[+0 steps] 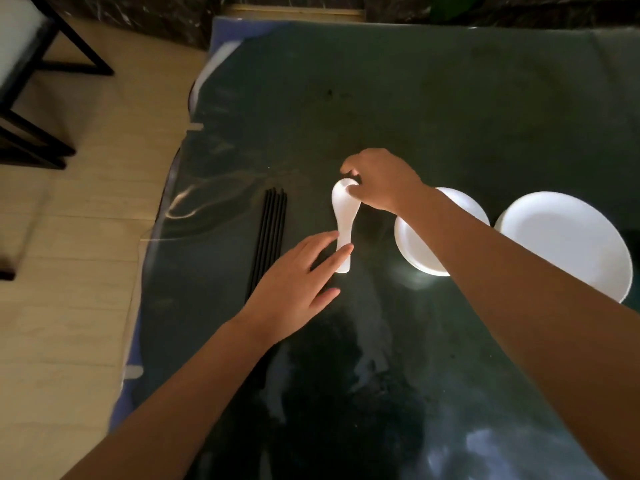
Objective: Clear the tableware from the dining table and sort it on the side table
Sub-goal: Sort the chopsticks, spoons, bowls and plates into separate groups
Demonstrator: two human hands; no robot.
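A white ceramic spoon (pixel 342 216) lies on the dark glossy table (pixel 381 98), bowl end away from me. My right hand (pixel 381 181) pinches its bowl end with curled fingers. My left hand (pixel 294 282) has straight fingers that touch the handle end. Left of the spoon lies a bundle of black chopsticks (pixel 268 237), side by side. To the right sits a stack of white bowls (pixel 415 247), partly hidden by my right forearm, and beside it a stack of white plates (pixel 568 244).
The table's left edge (pixel 166 209) borders a light wooden floor. A black-framed chair (pixel 31 81) stands at the far left. A dark marbled wall runs behind the table.
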